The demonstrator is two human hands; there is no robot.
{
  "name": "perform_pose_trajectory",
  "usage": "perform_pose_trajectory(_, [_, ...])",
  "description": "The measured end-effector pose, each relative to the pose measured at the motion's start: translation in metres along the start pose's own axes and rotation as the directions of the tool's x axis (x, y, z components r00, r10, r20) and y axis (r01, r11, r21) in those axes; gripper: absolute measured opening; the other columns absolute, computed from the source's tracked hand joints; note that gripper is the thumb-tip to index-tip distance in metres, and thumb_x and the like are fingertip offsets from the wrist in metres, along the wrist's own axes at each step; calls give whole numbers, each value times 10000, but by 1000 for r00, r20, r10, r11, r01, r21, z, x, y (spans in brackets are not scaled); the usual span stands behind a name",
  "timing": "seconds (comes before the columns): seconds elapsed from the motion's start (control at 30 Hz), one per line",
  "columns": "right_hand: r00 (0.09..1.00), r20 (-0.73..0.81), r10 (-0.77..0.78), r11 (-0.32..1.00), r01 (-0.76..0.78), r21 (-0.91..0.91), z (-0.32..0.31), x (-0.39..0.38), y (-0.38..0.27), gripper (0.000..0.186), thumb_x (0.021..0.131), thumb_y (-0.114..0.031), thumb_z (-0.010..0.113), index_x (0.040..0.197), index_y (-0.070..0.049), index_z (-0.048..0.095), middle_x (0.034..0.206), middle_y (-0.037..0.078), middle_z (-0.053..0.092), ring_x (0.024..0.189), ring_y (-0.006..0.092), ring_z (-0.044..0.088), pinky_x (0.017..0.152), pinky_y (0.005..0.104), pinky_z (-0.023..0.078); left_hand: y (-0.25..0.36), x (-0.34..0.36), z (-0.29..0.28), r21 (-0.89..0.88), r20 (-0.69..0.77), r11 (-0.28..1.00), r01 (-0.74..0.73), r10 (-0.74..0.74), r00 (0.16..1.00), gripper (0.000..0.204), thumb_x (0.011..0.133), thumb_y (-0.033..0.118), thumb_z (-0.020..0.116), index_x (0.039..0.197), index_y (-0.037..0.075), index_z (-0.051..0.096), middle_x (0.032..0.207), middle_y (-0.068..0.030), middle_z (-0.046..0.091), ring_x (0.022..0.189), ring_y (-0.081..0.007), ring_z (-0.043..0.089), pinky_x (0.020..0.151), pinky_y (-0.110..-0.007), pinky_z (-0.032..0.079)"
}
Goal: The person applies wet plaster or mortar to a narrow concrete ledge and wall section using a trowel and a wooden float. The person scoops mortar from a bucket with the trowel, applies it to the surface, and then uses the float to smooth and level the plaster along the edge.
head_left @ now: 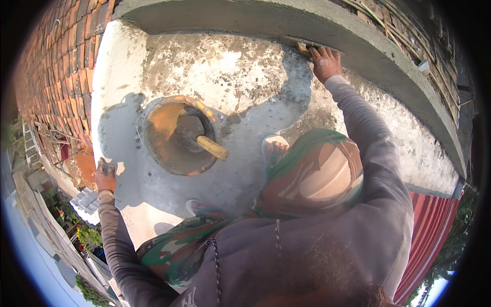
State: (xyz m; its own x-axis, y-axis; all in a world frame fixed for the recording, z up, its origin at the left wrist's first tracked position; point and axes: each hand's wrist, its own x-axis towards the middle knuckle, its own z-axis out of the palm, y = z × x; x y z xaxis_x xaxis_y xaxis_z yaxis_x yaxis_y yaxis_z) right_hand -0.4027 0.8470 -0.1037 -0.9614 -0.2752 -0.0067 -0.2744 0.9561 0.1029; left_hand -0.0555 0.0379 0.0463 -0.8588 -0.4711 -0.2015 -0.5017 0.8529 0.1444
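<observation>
At the far side, my right hand (326, 63) is closed on the handle of a plastering float (303, 48). The float's long, thin blade lies along the grey rendered face of a low wall (245, 23). Over at the left, my left hand (106, 177) rests on the pale wall edge (110, 87), its cement-smeared fingers apart and holding nothing I can see. Between my hands stands a mortar-stained bucket (158, 130). Grey mortar (188, 130) lies inside it, and the wooden handle (212, 147) of a tool sticks out over its rim.
My sandalled feet (276, 147) stand on the blotchy concrete slab (245, 117), close to the bucket. Beyond the left wall lies an orange tiled roof (66, 66). Bamboo poles (394, 25) run behind the far wall. Red corrugated sheeting (429, 225) is at the lower right.
</observation>
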Motion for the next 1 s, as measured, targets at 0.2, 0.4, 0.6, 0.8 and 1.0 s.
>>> perform_pose_trajectory(0.2, [993, -45, -110, 994, 110, 0, 0, 52, -79, 457, 937, -156, 618, 1393, -156, 587, 1303, 101, 607, 1299, 283, 540, 1100, 516, 365, 23, 9, -2, 49, 64, 996, 74, -77, 995, 637, 929, 149, 701, 1500, -26, 476, 1481, -274, 537, 1380, -375, 532, 1144, -386, 424])
perform_pose_trajectory(0.4, [969, -221, -109, 985, 136, 108, -34, 79, -132, 393, 1014, -263, 585, 1392, -159, 587, 1260, 87, 625, 1246, 280, 562, 1059, 506, 385, -6, 7, -2, 112, 36, 993, 29, -33, 999, 691, 922, 178, 718, 1529, -3, 441, 1514, -268, 503, 1417, -386, 486, 1161, -406, 406])
perform_pose_trajectory(0.6, [905, -425, -19, 988, 82, 131, -54, 36, -53, 397, 982, -307, 645, 1360, -193, 604, 1092, 57, 654, 1116, 280, 620, 947, 486, 413, 2, 0, -2, 83, 31, 997, -3, 0, 1000, 699, 917, 170, 715, 1530, -15, 434, 1521, -300, 478, 1440, -384, 459, 1172, -405, 391])
perform_pose_trajectory(0.8, [858, -510, -63, 974, 164, 155, -56, 21, -9, 404, 975, -294, 661, 1358, -180, 605, 1076, 50, 670, 1057, 286, 638, 916, 445, 420, 17, -1, -1, 106, 65, 994, 34, -41, 997, 702, 912, 163, 704, 1527, -35, 428, 1515, -317, 475, 1432, -411, 462, 1165, -413, 392])
perform_pose_trajectory(1.0, [952, -274, -138, 986, 159, 53, -18, 63, -90, 409, 979, -262, 632, 1378, -176, 599, 1147, 61, 647, 1149, 264, 606, 966, 472, 406, -15, 3, 1, 30, 2, 998, -63, 63, 998, 693, 917, 154, 695, 1522, -50, 425, 1511, -322, 477, 1429, -408, 468, 1166, -411, 392])
